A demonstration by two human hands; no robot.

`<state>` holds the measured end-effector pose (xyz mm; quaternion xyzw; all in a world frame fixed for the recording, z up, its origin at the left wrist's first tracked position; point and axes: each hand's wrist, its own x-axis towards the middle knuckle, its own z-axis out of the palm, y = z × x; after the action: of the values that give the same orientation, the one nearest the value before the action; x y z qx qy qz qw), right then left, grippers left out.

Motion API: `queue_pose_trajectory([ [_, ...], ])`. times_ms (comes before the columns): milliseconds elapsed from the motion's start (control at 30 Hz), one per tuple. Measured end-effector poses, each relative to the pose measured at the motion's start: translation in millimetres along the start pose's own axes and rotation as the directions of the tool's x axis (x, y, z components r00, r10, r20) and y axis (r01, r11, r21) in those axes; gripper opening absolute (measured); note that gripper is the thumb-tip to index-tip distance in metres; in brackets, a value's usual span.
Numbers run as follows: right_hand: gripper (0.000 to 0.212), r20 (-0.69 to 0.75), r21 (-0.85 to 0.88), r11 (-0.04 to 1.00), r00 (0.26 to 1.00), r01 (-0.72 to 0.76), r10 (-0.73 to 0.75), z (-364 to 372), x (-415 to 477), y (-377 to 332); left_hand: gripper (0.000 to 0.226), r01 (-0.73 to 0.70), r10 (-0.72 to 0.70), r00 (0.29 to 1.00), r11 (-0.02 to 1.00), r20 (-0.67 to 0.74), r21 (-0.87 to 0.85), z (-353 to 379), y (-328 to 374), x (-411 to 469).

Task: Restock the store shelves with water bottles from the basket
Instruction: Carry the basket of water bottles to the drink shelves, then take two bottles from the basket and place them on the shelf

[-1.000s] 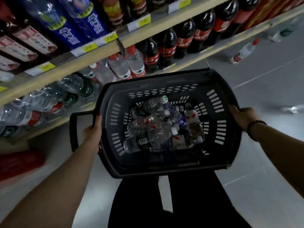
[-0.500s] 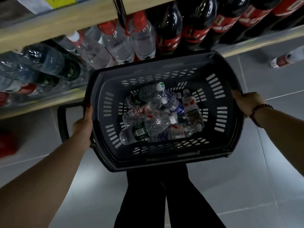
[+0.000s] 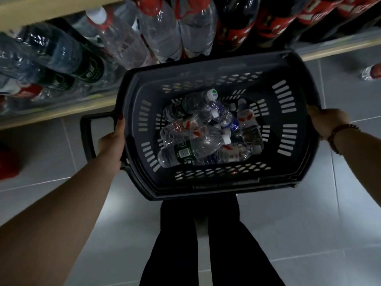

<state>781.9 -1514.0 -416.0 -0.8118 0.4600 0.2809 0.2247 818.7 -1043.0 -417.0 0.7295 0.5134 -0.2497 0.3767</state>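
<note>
A person holds a dark plastic basket [image 3: 224, 189] out in front of the body, above black trousers [image 3: 177, 244] and a floor of pale glossy tiles [image 3: 309, 223]; the basket is a rounded rectangle with a broad smooth rim and walls pierced by rows of short slots. The left hand [image 3: 112, 141] clamps the left rim, its fingers curled over the edge and one dark-painted nail lying on top; a thick looped handle [image 3: 86, 137] sticks out just beside that hand. The right hand [image 3: 327, 122] grips the right rim in the same way, fingers wrapped round the edge; a beaded bracelet [image 3: 338, 135] circles that wrist.

The water bottles [image 3: 206, 139] lie heaped on their sides in the bottom of the basket; they are small, clear and ribbed, with crinkled plastic that catches the light, white caps, and labels in green, red and blue.

Beyond the far rim runs a pale wooden shelf [image 3: 61, 112]; on it stand large clear bottles [image 3: 160, 32] with red caps, and to their right dark soda bottles [image 3: 237, 23] with red labels; further left, other clear bottles with dark green labels lie blurred. One small bottle [image 3: 371, 72] lies on the tiles at the far right; a blurred red shape [image 3: 8, 162] sits at the left edge.
</note>
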Motion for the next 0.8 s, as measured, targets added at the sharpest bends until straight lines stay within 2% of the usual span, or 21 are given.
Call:
queue_pose_trajectory([
  [67, 0.056, -0.013, 0.0, 1.0, 1.0, -0.012, 0.012, 1, -8, -1, 0.071, 0.0, -0.002, 1.0, 0.998, 0.024, 0.059, -4, 2, -2],
  [233, 0.044, -0.062, 0.184, 0.983, 0.998, -0.015, 0.026, 4, -42, -7, 0.057, -0.021, 0.009, 0.989, 0.996, 0.144, 0.087, -20, 9, -12],
  [300, 0.035, -0.1, 0.245, 0.969, 0.994, -0.014, 0.04, 5, -61, -11, 0.047, -0.078, 0.059, 0.987, 0.989, 0.149, 0.124, -27, 13, -23],
  [367, 0.03, -0.146, 0.268, 0.963, 0.988, -0.006, 0.046, 5, -82, -15, 0.047, -0.174, 0.15, 0.981, 0.96, 0.121, 0.219, -32, 17, -36],
  [433, 0.023, -0.144, 0.32, 0.947, 0.99, 0.034, 0.013, 11, -105, -23, 0.045, -0.268, 0.258, 0.963, 0.94, 0.076, 0.212, -34, 23, -51],
  [500, 0.016, -0.027, 0.445, 0.895, 0.999, 0.029, -0.019, 24, -125, -34, 0.031, -0.306, 0.302, 0.951, 0.948, 0.064, 0.084, -33, 30, -63],
  [567, 0.02, 0.115, 0.585, 0.81, 0.993, -0.044, -0.029, 44, -141, -45, 0.013, -0.313, 0.315, 0.94, 0.949, 0.133, -0.036, -25, 35, -72],
  [633, 0.018, 0.232, 0.646, 0.753, 0.972, -0.126, -0.036, 67, -149, -54, 0.005, -0.346, 0.354, 0.91, 0.935, 0.218, -0.074, -10, 36, -75],
  [700, 0.014, 0.338, 0.677, 0.701, 0.941, -0.226, -0.024, 93, -153, -61, 0.016, -0.414, 0.411, 0.87, 0.909, 0.271, -0.05, 9, 34, -73],
  [800, 0.027, 0.452, 0.702, 0.574, 0.887, -0.421, 0.097, 130, -153, -69, 0.028, -0.499, 0.464, 0.814, 0.867, 0.349, 0.012, 39, 32, -59],
])
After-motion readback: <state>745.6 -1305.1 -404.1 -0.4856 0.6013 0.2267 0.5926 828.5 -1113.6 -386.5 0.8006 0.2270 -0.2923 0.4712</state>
